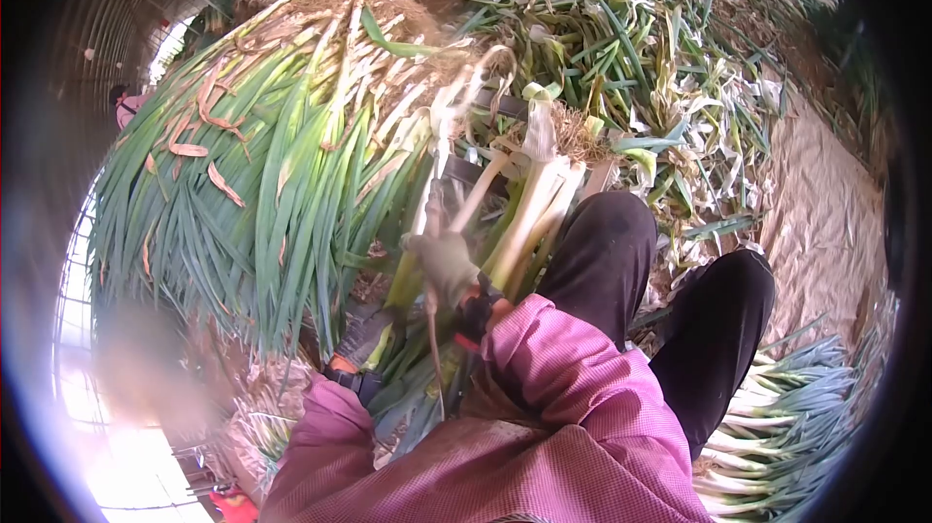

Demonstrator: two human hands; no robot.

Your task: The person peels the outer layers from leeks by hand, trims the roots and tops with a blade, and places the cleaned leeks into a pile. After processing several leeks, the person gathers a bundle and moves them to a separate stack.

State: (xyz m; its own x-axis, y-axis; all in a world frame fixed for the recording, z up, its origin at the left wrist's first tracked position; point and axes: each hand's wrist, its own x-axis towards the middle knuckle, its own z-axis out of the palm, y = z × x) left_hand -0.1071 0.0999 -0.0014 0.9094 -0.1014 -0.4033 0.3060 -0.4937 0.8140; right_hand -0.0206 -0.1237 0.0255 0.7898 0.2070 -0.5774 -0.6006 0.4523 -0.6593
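My left hand (364, 337), in a dark grey glove, is closed round the green leafy part of a long green onion (408, 275). Its pale shank points up and away, toward the roots. Over that stalk my right hand (445, 266), in a light grey glove, is closed on a dry outer leaf (433, 338) that dangles in a thin brownish strip below it. The fingers are slightly smeared by motion. Just right of this hand, several thick white-shanked green onions (534, 212) lie together by my knee, roots away from me. Dark metal bars (464, 170) show between the stalks.
A large heap of untrimmed green onions (262, 173) fills the left. Stripped leaves (660, 86) are piled at the back right. Cleaned green onions (777, 426) lie in a row at lower right, near brown paper sheeting (820, 202). Another person (126, 105) is at far left.
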